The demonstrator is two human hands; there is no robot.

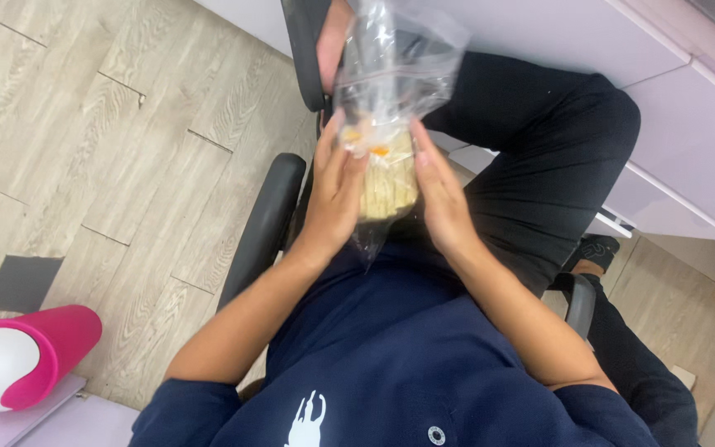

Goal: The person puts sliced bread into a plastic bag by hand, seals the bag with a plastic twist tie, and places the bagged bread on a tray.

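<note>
Near the top centre of the frame, above the person's lap, both hands grip a clear plastic bag (386,99) of pale stick-shaped pieces: the left hand (337,194) presses one side, the right hand (440,199) the other. At lower left lies a pink-and-white container (22,356).

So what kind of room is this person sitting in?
Probably an office or study: a black swivel chair, pale lilac desk drawers and a wood-look floor. Both hands hold a clear plastic bag.
</note>
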